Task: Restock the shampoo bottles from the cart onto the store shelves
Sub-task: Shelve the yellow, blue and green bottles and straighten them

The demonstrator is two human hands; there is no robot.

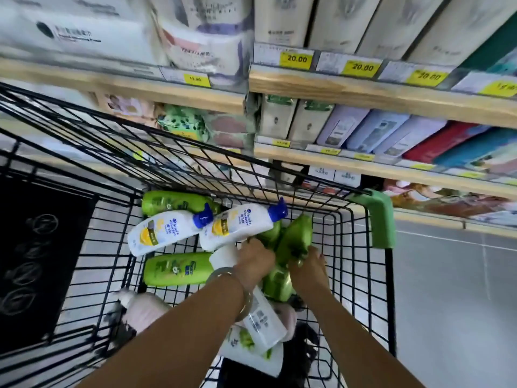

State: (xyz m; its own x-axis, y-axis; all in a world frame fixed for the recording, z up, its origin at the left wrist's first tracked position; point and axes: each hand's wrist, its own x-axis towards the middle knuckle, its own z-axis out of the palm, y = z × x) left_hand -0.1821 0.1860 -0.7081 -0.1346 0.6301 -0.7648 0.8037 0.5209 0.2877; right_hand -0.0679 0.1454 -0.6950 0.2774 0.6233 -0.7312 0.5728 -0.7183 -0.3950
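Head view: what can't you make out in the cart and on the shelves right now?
- Green bottles under both hands: grip hidden by left hand and right hand.
- White bottle below the left wrist: cap hidden by the arm.
- Pink bottle: blurred, label unreadable.
- Lower price tags: too small and blurred.
- Cart near end: cut off by the bottom edge.

Black wire cart (352, 247), both hands among green shampoo bottles (298, 236), left hand (256, 257), right hand (310, 266)
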